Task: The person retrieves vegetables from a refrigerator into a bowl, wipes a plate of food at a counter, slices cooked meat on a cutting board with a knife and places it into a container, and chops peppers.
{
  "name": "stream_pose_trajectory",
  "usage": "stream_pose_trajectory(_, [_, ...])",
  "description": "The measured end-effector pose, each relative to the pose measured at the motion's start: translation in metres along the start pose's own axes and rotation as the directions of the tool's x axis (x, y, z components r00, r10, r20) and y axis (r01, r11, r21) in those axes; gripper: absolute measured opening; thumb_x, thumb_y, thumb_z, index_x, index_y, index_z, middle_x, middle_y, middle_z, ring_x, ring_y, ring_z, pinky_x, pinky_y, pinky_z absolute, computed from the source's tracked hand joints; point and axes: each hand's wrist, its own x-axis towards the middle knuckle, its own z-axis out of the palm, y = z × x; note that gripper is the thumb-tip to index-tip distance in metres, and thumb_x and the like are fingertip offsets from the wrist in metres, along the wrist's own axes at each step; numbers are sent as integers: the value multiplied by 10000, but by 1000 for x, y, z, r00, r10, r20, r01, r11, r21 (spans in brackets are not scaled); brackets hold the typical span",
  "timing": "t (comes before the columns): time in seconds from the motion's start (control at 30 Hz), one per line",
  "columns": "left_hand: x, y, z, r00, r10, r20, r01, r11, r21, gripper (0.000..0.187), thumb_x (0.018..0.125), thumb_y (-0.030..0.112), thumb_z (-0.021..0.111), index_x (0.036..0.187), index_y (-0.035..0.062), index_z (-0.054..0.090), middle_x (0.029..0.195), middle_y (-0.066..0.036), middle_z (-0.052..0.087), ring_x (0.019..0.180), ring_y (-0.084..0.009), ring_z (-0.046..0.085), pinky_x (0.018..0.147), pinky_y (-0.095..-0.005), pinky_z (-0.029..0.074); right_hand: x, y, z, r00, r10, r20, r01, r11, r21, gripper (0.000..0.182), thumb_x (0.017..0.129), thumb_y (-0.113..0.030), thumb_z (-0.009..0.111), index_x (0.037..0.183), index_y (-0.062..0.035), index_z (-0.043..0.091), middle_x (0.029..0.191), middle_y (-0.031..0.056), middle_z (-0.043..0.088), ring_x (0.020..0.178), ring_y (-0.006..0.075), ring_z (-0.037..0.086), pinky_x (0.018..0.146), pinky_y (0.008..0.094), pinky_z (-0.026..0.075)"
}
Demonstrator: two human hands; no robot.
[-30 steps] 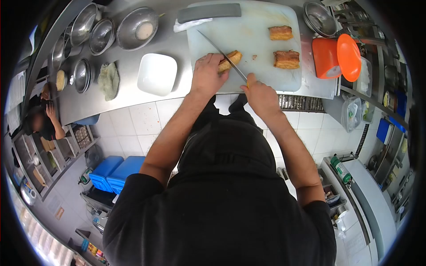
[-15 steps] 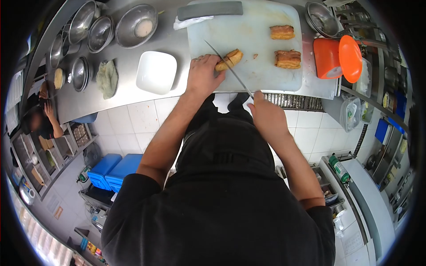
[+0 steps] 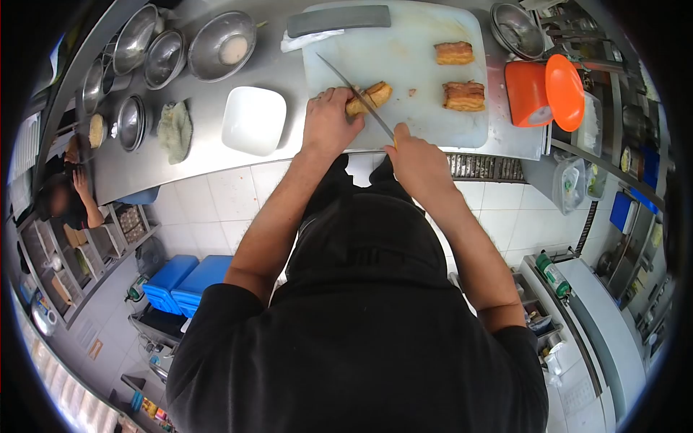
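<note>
My left hand holds a browned, layered piece of what looks like fried pork belly at the near left of the white cutting board. Its fingers are curled over the left end of the meat. In my right hand is the handle of a long knife. The blade lies slantwise across the meat, its tip pointing to the far left, close beside my left fingers. Two more pork belly pieces, one farther and one nearer, rest on the board's right side. A small crumb lies between.
Left of the board stand a square white bowl, a grey-green cloth and several steel bowls. A dark grey block lies at the board's far edge. To the right is an orange scale. Another person's hand shows far left.
My right hand has pushed the knife forward and left across the meat, so its tip reaches farther over the board. My left hand keeps its hold on the meat.
</note>
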Motion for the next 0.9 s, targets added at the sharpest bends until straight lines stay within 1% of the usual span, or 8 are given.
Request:
stream_pose_trajectory(0.07, [0,0,1,1000,-16,6,16,1000,-11,343,764,164,790,1068,62,667,1022,-130,708,1019,-337,662,939,-464,482,-14,0,-8,999,22,31,-21,1000,-19,307,1034,-268,589,1131,15,520,832,228,725,808,419,734,717,508,583])
stream_pose_trajectory(0.2, [-1,3,4,1000,14,-19,-14,1000,-5,305,769,132,770,1046,60,663,1015,-130,710,1006,-344,667,925,-465,492,-37,1,-19,992,72,100,-74,997,12,310,1027,-264,599,1123,22,526,809,235,718,783,420,732,710,514,583])
stream_pose_trajectory(0.3, [-4,6,5,998,44,-39,-43,999,21,289,767,114,765,1031,58,663,1005,-127,717,981,-352,675,901,-466,512,-40,-1,-24,991,80,111,-79,997,-11,301,1029,-260,594,1119,18,524,823,235,721,802,423,732,711,516,579])
stream_pose_trajectory(0.5, [-6,7,8,996,66,-64,-64,998,28,283,769,111,762,1029,58,666,1001,-125,719,976,-355,676,888,-463,522,-11,4,0,1000,14,22,-15,999,49,290,1036,-259,584,1125,10,520,850,237,724,838,428,729,736,535,568])
stream_pose_trajectory(0.6, [-6,6,7,998,41,-52,-40,999,22,284,768,114,765,1029,57,668,1001,-124,721,977,-354,677,887,-458,529,-23,3,-12,991,74,109,-80,996,49,298,1036,-259,582,1137,12,509,858,238,726,842,440,726,745,547,564])
stream_pose_trajectory(0.7, [-7,7,8,998,40,-47,-39,999,25,288,766,113,770,1030,55,669,1002,-125,722,976,-358,677,894,-458,533,-30,7,-5,986,100,131,-109,992,62,294,1038,-262,577,1132,6,500,864,236,728,847,450,722,747,551,562])
stream_pose_trajectory(0.8, [-8,9,6,998,44,-33,-43,998,41,292,767,109,772,1035,55,669,1006,-128,722,979,-364,676,906,-463,534,4,9,28,999,51,-9,-50,994,99,298,1040,-273,576,1124,3,500,861,234,730,836,453,720,745,552,562])
stream_pose_trajectory(0.9, [-6,9,5,999,47,-27,-47,998,29,308,768,107,778,1049,48,664,1013,-140,715,995,-374,670,933,-471,520,32,5,46,998,49,-39,-45,994,100,324,1036,-290,585,1142,6,504,864,237,730,830,451,719,742,547,563])
